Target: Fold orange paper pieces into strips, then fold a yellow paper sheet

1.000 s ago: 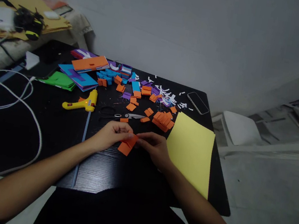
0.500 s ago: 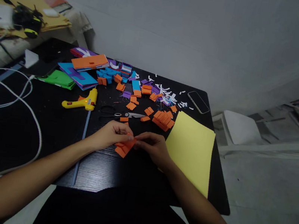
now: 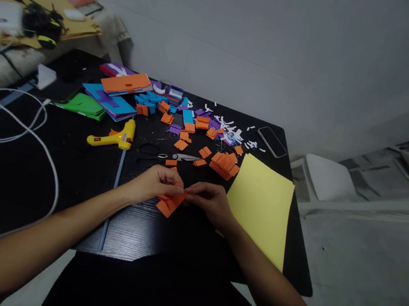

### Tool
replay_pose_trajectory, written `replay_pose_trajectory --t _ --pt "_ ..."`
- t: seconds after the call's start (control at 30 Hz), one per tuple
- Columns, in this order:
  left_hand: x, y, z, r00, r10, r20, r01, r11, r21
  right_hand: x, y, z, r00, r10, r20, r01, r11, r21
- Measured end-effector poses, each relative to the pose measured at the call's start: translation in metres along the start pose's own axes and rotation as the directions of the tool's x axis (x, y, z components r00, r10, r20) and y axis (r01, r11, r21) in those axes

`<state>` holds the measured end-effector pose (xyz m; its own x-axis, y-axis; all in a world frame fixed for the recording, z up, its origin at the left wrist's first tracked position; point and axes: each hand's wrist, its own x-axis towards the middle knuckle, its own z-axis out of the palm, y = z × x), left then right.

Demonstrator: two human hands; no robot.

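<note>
Near the front of the black table, a piece of orange paper point(image 3: 169, 206) with folds in it is pinched between my two hands. My left hand point(image 3: 158, 185) is closed on its upper left part, thumb on top. The fingertips of my right hand point(image 3: 212, 202) close on its upper right corner, touching the left thumb's tip. Just beyond my hands lie black-handled scissors point(image 3: 185, 158), with small orange paper pieces point(image 3: 181, 144) about them. A stack of folded orange pieces point(image 3: 224, 165) sits past my right hand.
A yellow glue gun point(image 3: 116, 136) lies left of the scissors. Yellow paper sheets point(image 3: 262, 203) are at the right, below a phone point(image 3: 272, 142). Coloured paper packs point(image 3: 126, 83) and white scraps point(image 3: 231, 130) cover the back. A white cable point(image 3: 54, 170) loops across the left side.
The view has shifted slightly. Both hands stay on the orange paper with almost no movement.
</note>
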<state>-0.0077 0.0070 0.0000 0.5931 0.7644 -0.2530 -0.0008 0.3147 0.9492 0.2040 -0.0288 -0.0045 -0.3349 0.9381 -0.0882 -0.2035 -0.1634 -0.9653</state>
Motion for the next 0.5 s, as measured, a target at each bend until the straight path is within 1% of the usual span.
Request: replay_pose_trajectory --t 0.2,0.5 --pt "-0.0001 0.0006 0.0009 1.000 0.015 -0.010 -0.015 1.000 0.022 -0.0007 -0.0003 0.0000 1.000 0.004 0.003 -0.004 1.000 -0.016" --pt "-0.0014 0.0053 0.0032 1.000 0.002 -0.004 -0.002 0.999 0.032 -0.0006 0.0022 -0.0010 1.000 0.007 0.021 -0.007 1.000 -0.006"
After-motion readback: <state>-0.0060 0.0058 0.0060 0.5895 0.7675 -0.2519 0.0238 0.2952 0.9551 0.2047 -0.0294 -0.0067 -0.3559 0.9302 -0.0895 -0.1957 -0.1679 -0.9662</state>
